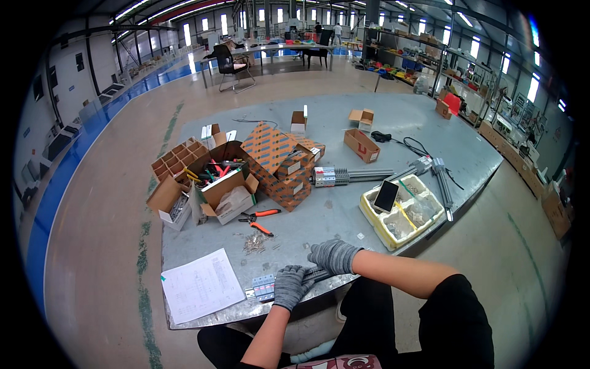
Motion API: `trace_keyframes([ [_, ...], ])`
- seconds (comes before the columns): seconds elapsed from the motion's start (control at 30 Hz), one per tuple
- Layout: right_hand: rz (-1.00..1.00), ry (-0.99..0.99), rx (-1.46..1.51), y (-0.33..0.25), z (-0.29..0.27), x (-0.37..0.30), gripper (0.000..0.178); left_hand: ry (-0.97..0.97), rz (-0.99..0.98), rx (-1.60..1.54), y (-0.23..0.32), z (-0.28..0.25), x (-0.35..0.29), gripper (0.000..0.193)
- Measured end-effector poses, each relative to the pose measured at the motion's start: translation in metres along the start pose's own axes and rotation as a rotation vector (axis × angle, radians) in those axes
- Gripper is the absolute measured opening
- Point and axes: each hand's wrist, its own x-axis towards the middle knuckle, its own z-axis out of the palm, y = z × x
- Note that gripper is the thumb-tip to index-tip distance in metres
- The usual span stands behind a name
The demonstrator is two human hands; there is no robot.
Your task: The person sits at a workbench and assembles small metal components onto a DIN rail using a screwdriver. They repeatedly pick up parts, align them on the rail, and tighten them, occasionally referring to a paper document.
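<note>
Gripping a metal rail (319,275) w/ grey modules (264,286) at the table's (369,123) near edge: left hand (290,286) fingers curled over the rail by the modules, right hand (333,256) closed on its other end. Paper sheet (200,285) just left; pliers (260,221) and loose screws (253,243) beyond.

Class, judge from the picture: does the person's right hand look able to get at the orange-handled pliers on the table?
Probably yes. The right hand rests near the table's front edge, and the orange-handled pliers lie just beyond it, with only small loose metal parts on the grey table between.
</note>
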Motion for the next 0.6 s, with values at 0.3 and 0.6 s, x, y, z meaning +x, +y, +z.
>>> trace_keyframes([
  [0.3, 0.14, 0.05, 0.068, -0.006, 0.005, 0.0, 0.024, -0.015, -0.023, 0.002, 0.003, -0.001, 0.001, 0.052],
  [0.6, 0.206, 0.08, 0.058, -0.009, 0.012, 0.001, 0.027, 0.011, -0.012, -0.001, 0.001, 0.002, 0.001, 0.052],
])
